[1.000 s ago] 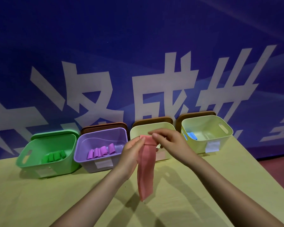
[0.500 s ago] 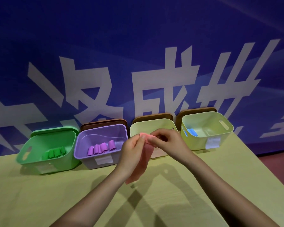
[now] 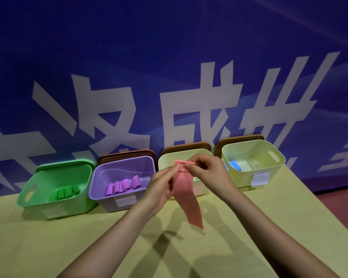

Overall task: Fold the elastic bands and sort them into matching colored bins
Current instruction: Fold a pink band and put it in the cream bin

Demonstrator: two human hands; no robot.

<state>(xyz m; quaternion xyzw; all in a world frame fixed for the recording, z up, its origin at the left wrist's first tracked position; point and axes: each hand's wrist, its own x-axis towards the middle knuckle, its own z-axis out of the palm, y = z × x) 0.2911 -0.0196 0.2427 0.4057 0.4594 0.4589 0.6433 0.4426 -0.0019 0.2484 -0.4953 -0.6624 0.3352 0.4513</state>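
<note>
Left to right on the counter (image 3: 48,247): green bin (image 3: 36,199) with green rolls (image 3: 65,193); purple bin (image 3: 100,194) with purple rolls (image 3: 122,186); pale bin (image 3: 166,158); pale bin (image 3: 269,171) with blue roll (image 3: 235,165). Pink band (image 3: 186,194) pinched at top by left hand (image 3: 162,189) and right hand (image 3: 211,173), hanging above counter.

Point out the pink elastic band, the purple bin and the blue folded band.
pink elastic band (image 3: 186,199), head view, on its hanging middle.
purple bin (image 3: 109,200), head view, on its front wall.
blue folded band (image 3: 234,165), head view, on its top face, inside the rightmost bin.
</note>
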